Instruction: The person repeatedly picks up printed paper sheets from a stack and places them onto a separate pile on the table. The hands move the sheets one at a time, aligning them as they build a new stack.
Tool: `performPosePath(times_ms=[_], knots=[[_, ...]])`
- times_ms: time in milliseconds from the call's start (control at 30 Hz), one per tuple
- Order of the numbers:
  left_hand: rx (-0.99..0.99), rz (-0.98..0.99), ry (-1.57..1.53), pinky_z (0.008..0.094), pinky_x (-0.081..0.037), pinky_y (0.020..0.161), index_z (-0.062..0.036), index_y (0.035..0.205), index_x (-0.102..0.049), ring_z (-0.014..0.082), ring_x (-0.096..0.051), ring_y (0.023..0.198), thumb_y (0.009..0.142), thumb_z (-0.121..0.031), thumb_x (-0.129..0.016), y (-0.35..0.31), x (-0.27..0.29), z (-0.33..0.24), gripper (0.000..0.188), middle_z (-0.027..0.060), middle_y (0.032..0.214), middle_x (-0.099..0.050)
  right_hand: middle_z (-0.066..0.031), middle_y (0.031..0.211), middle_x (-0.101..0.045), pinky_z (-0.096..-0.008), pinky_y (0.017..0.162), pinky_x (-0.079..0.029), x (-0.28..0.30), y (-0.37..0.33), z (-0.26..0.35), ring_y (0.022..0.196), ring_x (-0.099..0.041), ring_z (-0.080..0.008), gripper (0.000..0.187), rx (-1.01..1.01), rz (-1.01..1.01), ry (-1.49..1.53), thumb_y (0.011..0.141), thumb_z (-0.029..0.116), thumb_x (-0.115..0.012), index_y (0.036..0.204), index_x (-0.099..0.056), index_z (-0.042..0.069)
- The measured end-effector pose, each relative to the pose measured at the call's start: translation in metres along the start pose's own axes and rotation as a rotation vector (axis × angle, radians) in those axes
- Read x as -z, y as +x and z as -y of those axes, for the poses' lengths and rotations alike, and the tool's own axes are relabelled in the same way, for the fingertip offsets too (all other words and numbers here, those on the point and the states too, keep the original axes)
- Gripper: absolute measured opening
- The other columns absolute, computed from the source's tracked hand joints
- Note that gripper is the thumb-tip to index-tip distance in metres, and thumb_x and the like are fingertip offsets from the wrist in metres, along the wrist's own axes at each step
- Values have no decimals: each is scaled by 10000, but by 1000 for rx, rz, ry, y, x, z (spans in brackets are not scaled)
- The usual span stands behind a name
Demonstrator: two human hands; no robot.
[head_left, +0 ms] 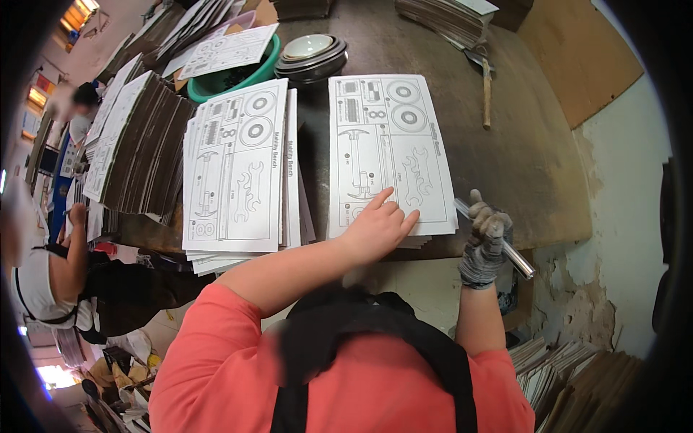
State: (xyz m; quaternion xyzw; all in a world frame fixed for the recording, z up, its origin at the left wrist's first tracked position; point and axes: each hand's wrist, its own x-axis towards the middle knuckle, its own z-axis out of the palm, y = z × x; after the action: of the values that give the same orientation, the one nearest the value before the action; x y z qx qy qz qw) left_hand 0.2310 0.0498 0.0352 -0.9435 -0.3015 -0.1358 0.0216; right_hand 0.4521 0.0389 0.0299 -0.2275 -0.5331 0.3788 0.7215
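My bare left hand (382, 225) rests on the lower part of a stack of white printed cardboard sheets (426, 130), its fingers spread and the index finger pointing up the sheet. Line drawings of tools and discs cover the top sheet. My right hand (486, 234), in a grey knitted glove, is closed around a shiny metal tube (521, 265) held slantwise by the table's front edge. The tube's upper end is close to the stack's right edge. Left of my left hand lies a second, less even stack of the same sheets (229, 173), partly behind my forearm.
Tall stacks of brown-edged cardboard (148, 148) crowd the table's left side. Behind are a green basin (268, 66), nested bowls (312, 58), more cardboard (451, 22) and a wooden-handled hammer (487, 101). Another person (54, 281) works at far left. Cardboard (577, 386) stands low right.
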Motion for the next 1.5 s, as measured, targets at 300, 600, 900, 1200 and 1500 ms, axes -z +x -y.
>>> performPosePath(times_ms=[300, 600, 900, 1200, 1500], knots=[[493, -366, 64, 344, -444, 868, -69, 1147, -554, 304, -542, 866, 664, 81, -513, -65, 115, 57, 508, 137, 881, -550, -2, 522, -357, -477, 1014, -289, -18, 27, 7, 629, -427, -169, 383, -79, -158, 60, 810, 268, -581, 536, -358, 122], [797, 269, -96, 399, -374, 966, -38, 1136, -538, 346, -428, 1176, 682, 60, -521, -185, 121, 79, 464, 147, 1228, -491, 17, 527, -348, -457, 1026, -291, -45, 51, -72, 641, -442, -152, 339, -172, -38, 266, 760, 229, -597, 538, -361, 128], [424, -159, -187, 395, -287, 1030, 11, 1241, -418, 304, -364, 1234, 783, -165, -550, 37, -13, 132, 508, 177, 1311, -400, -17, 627, -511, -402, 976, -351, -76, 83, -153, 683, -515, -160, 269, -323, -39, 146, 813, 267, -606, 661, -509, 68], [470, -76, -160, 391, -238, 1054, 6, 1236, -424, 279, -340, 1254, 810, -225, -490, 45, -54, 135, 489, 162, 1321, -397, -27, 734, -571, -305, 793, -424, -65, 71, -164, 818, -561, -166, 263, -350, 18, -41, 809, 297, -619, 804, -589, 35], [489, -43, -79, 386, -234, 1057, -17, 1246, -426, 243, -335, 1263, 830, -210, -424, 47, -53, 133, 459, 124, 1345, -385, -54, 778, -555, -291, 707, -473, -64, -51, -30, 714, -560, -177, 335, -369, 453, -762, 812, 187, -567, 1073, -513, -17]])
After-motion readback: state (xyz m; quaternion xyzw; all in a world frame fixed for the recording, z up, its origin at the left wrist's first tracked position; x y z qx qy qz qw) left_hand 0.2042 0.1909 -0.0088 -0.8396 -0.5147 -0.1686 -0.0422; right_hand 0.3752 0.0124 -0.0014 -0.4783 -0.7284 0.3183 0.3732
